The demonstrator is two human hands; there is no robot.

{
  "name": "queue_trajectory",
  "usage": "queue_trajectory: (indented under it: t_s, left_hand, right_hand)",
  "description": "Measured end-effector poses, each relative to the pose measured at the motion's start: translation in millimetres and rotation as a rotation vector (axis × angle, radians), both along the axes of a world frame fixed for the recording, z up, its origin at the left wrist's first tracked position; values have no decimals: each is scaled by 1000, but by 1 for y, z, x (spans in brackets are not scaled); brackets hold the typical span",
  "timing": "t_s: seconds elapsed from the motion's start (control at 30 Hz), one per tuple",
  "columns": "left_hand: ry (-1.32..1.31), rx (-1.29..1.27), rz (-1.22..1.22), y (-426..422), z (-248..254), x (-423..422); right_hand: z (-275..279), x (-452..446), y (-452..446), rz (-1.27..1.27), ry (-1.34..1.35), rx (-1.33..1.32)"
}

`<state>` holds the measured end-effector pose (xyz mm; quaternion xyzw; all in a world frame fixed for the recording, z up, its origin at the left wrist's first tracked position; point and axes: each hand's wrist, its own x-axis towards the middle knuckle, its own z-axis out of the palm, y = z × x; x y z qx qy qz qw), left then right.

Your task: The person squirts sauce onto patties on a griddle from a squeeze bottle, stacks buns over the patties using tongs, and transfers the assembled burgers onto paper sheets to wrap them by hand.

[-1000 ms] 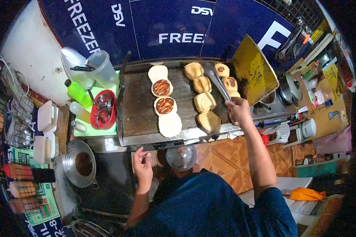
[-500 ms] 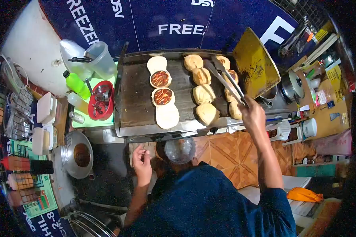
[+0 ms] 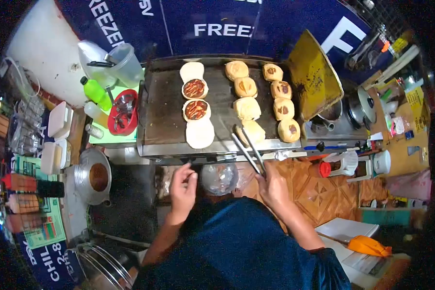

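1. Grips metal tongs [image 3: 248,154] in the right hand [image 3: 274,190], with fingers wrapped round the handle end and the two tong arms spread apart.
2. Reaching over the griddle's near edge, slanting far and left, with tips at the nearest bun [image 3: 253,133] of the middle column; cannot tell whether touching it.
3. Holds the left hand [image 3: 183,189] just short of the near edge, with fingers loosely bent, pinching nothing, left of a transparent bowl [image 3: 220,179].
4. Laid out on the griddle [image 3: 163,108] in three columns running far to near: sauced bun halves [image 3: 196,110] between plain halves [image 3: 199,134] at left, four buns in the middle, four dark-centred buns [image 3: 283,109] at right.
5. Leaves a broad strip of dark plate between left and middle columns, a narrower one between middle and right, and a wide one along the left edge.
6. Bounded at right by an upright yellow panel [image 3: 314,72], with a lidded pot [image 3: 361,107] beyond; at left by a red basin [image 3: 123,116] and green bottle [image 3: 96,93].
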<state>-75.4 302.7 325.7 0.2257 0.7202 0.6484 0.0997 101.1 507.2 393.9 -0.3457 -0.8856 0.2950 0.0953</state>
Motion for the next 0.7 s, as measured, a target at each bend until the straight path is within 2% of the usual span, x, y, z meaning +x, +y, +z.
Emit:
queue_trajectory:
  t_s: [0.03,0.13,0.2,0.23,0.27,0.3,0.33,0.4,0.43,0.47,0.53,0.6,0.7]
  left_hand:
    - [114,16,-48,7,14,3]
    - [533,39,-240,29,84,10]
    - [793,195,-392,45,142,23]
    - [886,364,-408,56,163,32]
    - [1014,409,-504,60,193,34]
    - [963,523,-527,69,215,47]
    - [989,561,-535,72,232,55]
    - [682,531,-781,77,254,70]
    - [541,709,-828,88,260,77]
    - [465,806,-858,97,263,83]
    - [484,853,-846,106,267,89]
    - [498,869,-833,110,267,93]
    - [516,884,-814,115,267,98]
  right_hand:
    - [5,-1,2,-44,-88,27]
    - [-1,7,13,-55,47,-31]
    - [6,8,18,-84,15,-141]
    - [9,6,18,-74,89,-298]
    - [11,2,19,-62,164,-457]
    - [-20,7,26,-32,218,-317]
    - [-11,0,19,-88,237,-395]
    - [7,-8,25,-64,-27,-354]
    - [-4,-2,33,112,202,-197]
    - [21,-5,34,134,-50,17]
    - [14,11,74,475,-6,572]
    - [50,3,71,592,-154,536]
    - [51,-8,77,701,-171,623]
